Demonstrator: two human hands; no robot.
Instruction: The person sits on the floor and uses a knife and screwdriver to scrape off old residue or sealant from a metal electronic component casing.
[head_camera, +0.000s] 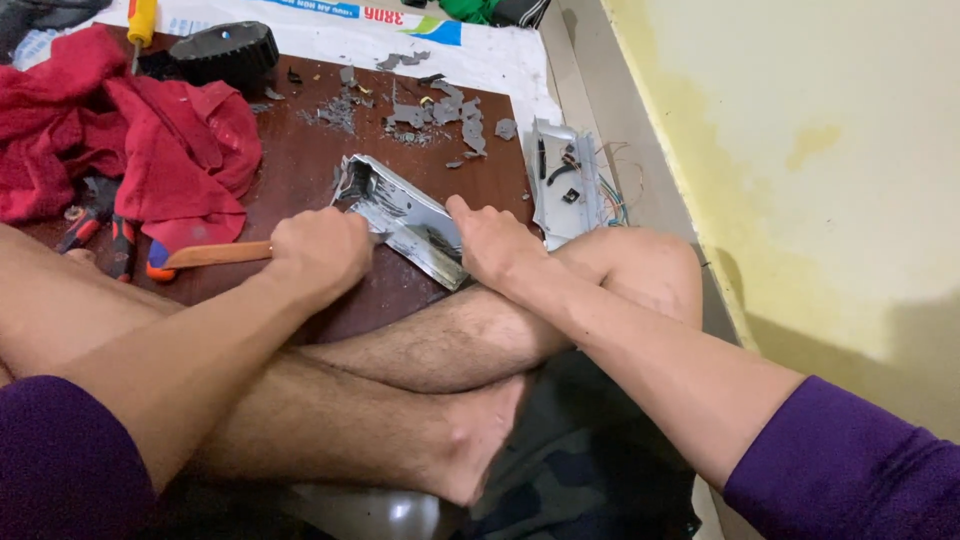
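1. The left hand (318, 250) is fisted around a wooden-handled tool (215, 254), whose tip meets the metal casing (405, 215) just past the knuckles.
2. The right hand (490, 245) clamps the casing's near end, fingers curled over it.
3. Grey scraps (440, 110) lie well beyond the fingertips; a red cloth (120, 130) sits left of them.

A battered silver-grey casing (405, 215), cracked open at its dark upper end, lies tilted on the brown board (300, 165); an orange-handled tool (205, 255) lies flat left of it, its tip against the casing.
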